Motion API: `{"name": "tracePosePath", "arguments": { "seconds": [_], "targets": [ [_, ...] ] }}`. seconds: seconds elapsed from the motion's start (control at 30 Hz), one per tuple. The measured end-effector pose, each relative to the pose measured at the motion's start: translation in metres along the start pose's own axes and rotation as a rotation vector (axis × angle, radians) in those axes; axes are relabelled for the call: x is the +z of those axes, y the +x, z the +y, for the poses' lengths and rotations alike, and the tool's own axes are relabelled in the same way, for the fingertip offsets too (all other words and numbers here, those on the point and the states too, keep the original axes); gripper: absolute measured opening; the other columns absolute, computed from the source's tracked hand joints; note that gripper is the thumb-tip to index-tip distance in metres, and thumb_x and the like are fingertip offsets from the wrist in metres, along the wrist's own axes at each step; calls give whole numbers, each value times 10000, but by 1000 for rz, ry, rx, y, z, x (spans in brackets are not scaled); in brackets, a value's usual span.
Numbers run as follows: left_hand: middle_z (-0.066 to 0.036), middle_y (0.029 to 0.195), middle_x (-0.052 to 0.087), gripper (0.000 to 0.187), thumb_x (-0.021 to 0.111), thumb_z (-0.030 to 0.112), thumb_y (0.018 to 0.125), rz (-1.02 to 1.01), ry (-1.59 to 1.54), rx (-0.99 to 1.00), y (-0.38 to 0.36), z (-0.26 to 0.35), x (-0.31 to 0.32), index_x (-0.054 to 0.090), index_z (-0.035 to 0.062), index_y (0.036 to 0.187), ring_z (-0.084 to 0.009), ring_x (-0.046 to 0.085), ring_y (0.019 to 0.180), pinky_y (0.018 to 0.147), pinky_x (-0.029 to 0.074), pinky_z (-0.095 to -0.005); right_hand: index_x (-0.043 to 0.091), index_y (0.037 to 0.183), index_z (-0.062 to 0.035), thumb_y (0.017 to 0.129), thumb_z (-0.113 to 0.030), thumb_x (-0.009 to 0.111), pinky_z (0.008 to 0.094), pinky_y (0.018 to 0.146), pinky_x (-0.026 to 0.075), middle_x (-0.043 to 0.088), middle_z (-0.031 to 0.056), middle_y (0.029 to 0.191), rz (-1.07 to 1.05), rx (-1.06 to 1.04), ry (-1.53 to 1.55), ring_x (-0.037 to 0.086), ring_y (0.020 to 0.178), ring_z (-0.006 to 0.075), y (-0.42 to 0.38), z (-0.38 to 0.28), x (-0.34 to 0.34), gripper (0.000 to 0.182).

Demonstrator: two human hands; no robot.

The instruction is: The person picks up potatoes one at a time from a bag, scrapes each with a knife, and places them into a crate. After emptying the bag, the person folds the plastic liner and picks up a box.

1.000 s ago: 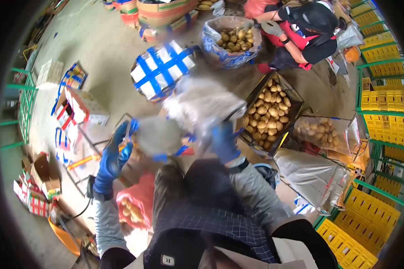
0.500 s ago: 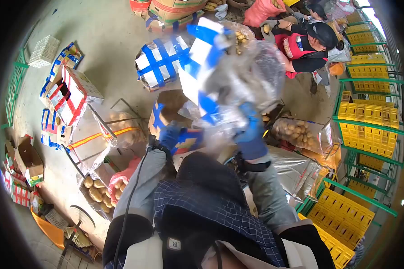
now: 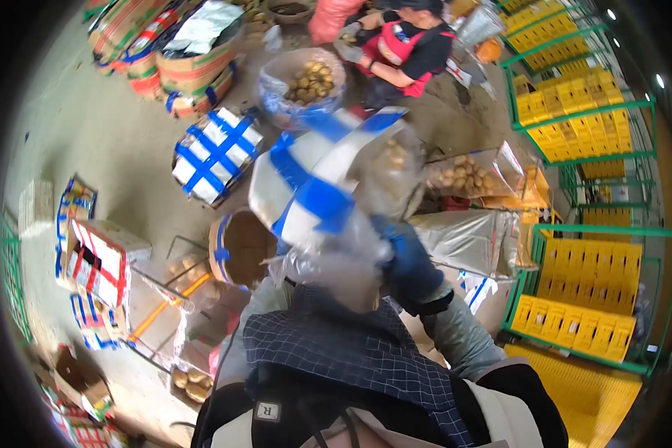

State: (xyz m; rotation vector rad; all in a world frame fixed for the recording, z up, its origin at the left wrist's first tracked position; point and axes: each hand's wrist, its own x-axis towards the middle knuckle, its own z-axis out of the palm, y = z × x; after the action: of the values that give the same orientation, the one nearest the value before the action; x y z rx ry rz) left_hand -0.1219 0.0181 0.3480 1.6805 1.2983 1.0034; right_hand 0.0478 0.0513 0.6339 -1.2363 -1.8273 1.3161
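Note:
In front of my chest a white tub or panel crossed with blue tape (image 3: 313, 198) is tilted and blurred by motion. Clear plastic bag film (image 3: 336, 257) hangs over its near side. My right hand (image 3: 411, 261), in a blue glove, is closed at the film's right edge. Only a sliver of blue glove shows of my left hand (image 3: 282, 249), below the tub's left side; its fingers are hidden. Just left of it stands an open round brown tub (image 3: 246, 246) with blue tape on its rim.
A lidded tub with blue tape (image 3: 216, 157) stands on the floor. Beyond is a plastic-lined tub of potatoes (image 3: 310, 82), with a co-worker in a red apron (image 3: 396, 52) beside it. Bagged potatoes (image 3: 463, 175) and yellow crates in green frames (image 3: 575, 112) are at right, a cart (image 3: 172, 299) at left.
My view has turned to the right. The taped white tub and plastic have come closer to my chest and tilted over. My left hand has gone mostly out of sight behind them.

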Motion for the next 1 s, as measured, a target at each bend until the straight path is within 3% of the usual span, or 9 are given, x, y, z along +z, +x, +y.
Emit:
{"name": "tracePosePath", "arguments": {
  "seconds": [0.07,0.13,0.2,0.33,0.43,0.5,0.57,0.77,1.0],
  "targets": [
    [-156,1327,536,545,567,406,992,44,-162,-74,16,8,7,464,108,1436,-281,507,1229,1061,423,-357,602,1123,-5,976,-257,588,362,775,514,610,31,969,34,571,275,601,847,165,-18,47,-4,293],
    [-153,1318,541,539,565,404,992,37,-281,-149,29,11,12,468,106,1430,-278,512,1219,1054,426,-356,578,1226,-17,980,-267,615,328,820,501,625,51,1082,-22,444,-509,599,975,145,-26,111,-9,353],
    [-150,1309,545,533,563,403,993,-18,-345,-203,36,20,19,473,103,1425,-274,516,1209,1048,430,-355,568,1274,-30,981,-320,625,311,837,492,633,53,1135,107,369,-393,602,1023,144,-27,138,-9,416],
    [-144,1290,554,522,560,401,994,-150,-385,-252,67,49,55,481,99,1413,-267,525,1190,1034,436,-354,600,1226,-62,1013,-380,546,310,850,496,659,65,1101,292,418,725,623,953,196,-2,146,-23,387],
    [-140,1276,560,514,557,399,995,-211,-382,-289,109,66,88,488,96,1405,-262,531,1176,1025,441,-353,672,1125,-68,1013,-232,545,284,871,493,667,58,1074,52,336,773,606,923,155,25,167,-78,236],
    [-137,1266,564,509,555,398,996,-208,-354,-329,137,72,105,492,94,1399,-258,536,1166,1018,445,-352,669,1139,-38,982,-220,602,271,801,509,678,59,1091,-195,87,304,614,857,138,27,165,-142,250],
    [-135,1257,569,504,553,397,996,-161,-313,-354,178,75,122,497,91,1394,-255,540,1157,1011,448,-351,626,1222,13,959,-176,647,241,686,515,691,62,1117,-273,579,961,597,736,100,40,197,-189,325],
    [-126,1229,582,490,548,393,998,111,-45,-399,297,73,163,510,85,1377,-244,553,1128,992,458,-349,491,1367,22,869,-171,771,272,767,534,603,110,1288,338,445,695,630,929,119,-3,256,-356,604],
    [-116,1196,597,474,542,389,1000,-205,52,-457,311,68,243,525,77,1357,-232,569,1094,969,470,-347,350,1517,-34,824,-246,837,332,1062,439,498,119,1441,376,298,188,523,1277,232,5,311,-332,873]
  ]
}}
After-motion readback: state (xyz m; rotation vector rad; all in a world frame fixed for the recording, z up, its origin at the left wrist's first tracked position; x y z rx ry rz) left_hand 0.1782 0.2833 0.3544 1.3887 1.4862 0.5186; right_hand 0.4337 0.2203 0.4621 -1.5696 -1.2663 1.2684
